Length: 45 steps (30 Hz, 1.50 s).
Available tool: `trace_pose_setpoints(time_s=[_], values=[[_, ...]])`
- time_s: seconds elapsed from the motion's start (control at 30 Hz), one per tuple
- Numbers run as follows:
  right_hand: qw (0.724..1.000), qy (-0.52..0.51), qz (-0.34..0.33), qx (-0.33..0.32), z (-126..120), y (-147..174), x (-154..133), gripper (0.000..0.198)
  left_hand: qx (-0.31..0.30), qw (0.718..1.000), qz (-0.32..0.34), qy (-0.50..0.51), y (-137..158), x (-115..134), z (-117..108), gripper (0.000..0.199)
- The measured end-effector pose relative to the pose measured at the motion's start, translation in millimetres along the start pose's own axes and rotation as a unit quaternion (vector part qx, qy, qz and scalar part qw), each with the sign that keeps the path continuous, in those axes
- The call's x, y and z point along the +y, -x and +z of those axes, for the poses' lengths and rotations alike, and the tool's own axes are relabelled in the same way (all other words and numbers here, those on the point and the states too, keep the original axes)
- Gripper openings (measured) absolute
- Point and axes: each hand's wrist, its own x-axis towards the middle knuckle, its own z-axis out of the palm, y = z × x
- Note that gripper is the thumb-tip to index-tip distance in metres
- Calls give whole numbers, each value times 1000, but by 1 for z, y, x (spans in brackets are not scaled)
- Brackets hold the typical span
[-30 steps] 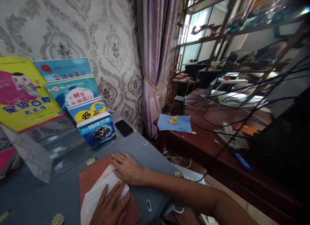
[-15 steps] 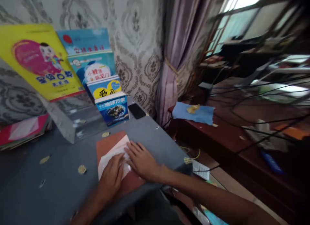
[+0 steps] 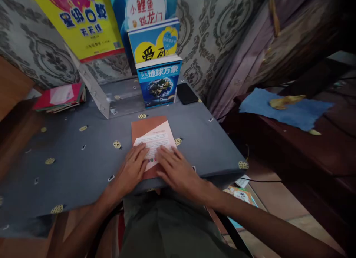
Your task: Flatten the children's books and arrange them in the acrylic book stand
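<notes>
A brown rectangular sheet or cover [image 3: 144, 127] lies near the front edge of the desk. Across it runs a pale printed paper [image 3: 158, 138] with slanted edges; I cannot tell whether this is a separate sheet or a folded flap. My left hand [image 3: 133, 164] rests flat on the left side of the paper, fingers stretched out. On the right side lies my right hand [image 3: 175, 167], also flat with its fingers spread. The hands are a little apart, with print showing between them. Neither hand grips anything.
Behind the paper stand several upright books [image 3: 160, 85] in a rack, beside a yellow workbook [image 3: 91, 32]. A black phone [image 3: 187, 93] lies right of them. Red booklets [image 3: 62, 96] sit at the back left. A blue cloth [image 3: 286, 109] covers part of a brown surface at right.
The view has swung down and to the right. My hands have moved apart on the paper, so its printed lines now show clearly between them.
</notes>
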Motion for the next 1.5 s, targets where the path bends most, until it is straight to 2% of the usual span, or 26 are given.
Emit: trace_pose_setpoints(time_s=[0.13,0.23,0.37,0.47,0.63,0.87,1.07,1.2,1.37,1.43,1.5], values=[[998,-19,-57,-18,6,9,-38,55,16,1000,-4,-26,9,1,4,39],[998,-4,-60,-13,14,16,-44,55,13,999,-1,-34,10,1,6,40],[999,6,-37,-15,18,32,-35,57,10,999,1,-36,9,-1,7,41],[1000,9,-10,-8,12,48,-27,60,14,999,-1,-40,9,-1,8,40],[998,21,25,48,-3,67,-11,65,18,999,2,-48,9,0,7,41],[993,32,6,115,2,69,3,62,26,997,0,-78,10,0,10,40],[984,13,-11,175,14,75,9,48,12,997,3,-79,19,9,10,46],[978,-23,-29,204,18,83,16,43,-33,996,4,-86,34,16,7,62],[980,-54,-59,185,13,93,20,42,-96,993,43,-55,52,15,-2,110],[982,-69,-66,161,7,95,19,43,-116,990,55,-50,58,15,-6,113],[984,-96,-69,133,-3,94,15,47,-128,989,54,-57,63,20,-11,104]])
